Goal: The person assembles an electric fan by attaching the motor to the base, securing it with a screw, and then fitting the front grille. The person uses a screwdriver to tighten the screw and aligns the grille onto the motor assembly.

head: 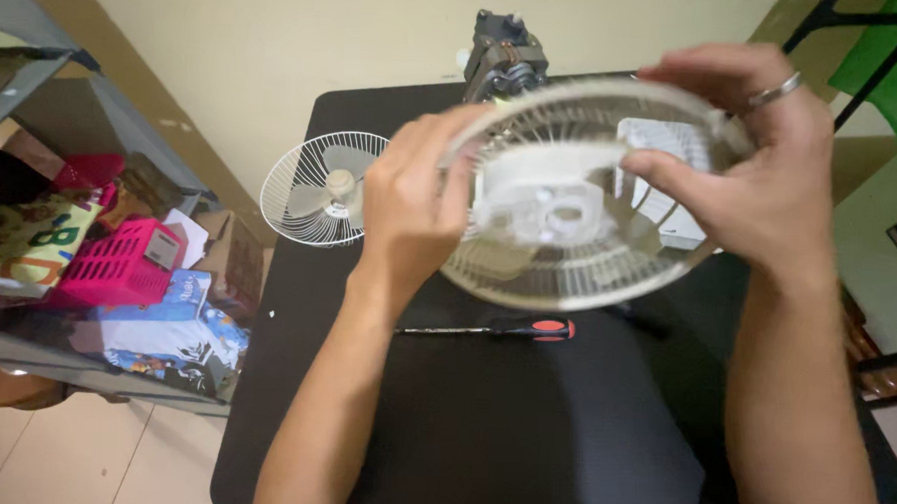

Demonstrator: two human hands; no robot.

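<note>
White plastic ribs make up the round fan guard (580,197), held in the air above the far half of the black desk (482,422). The left hand (410,206) clamps its near-left rim, fingers wrapped together over the edge; the right hand (760,164) pinches the far-right rim, thumb on the inside. Gripped on opposite sides, it stays level and tilted for inspection. Beneath lies a screwdriver (495,329); the bare motor (503,57) stands at the desk's far edge.
</note>
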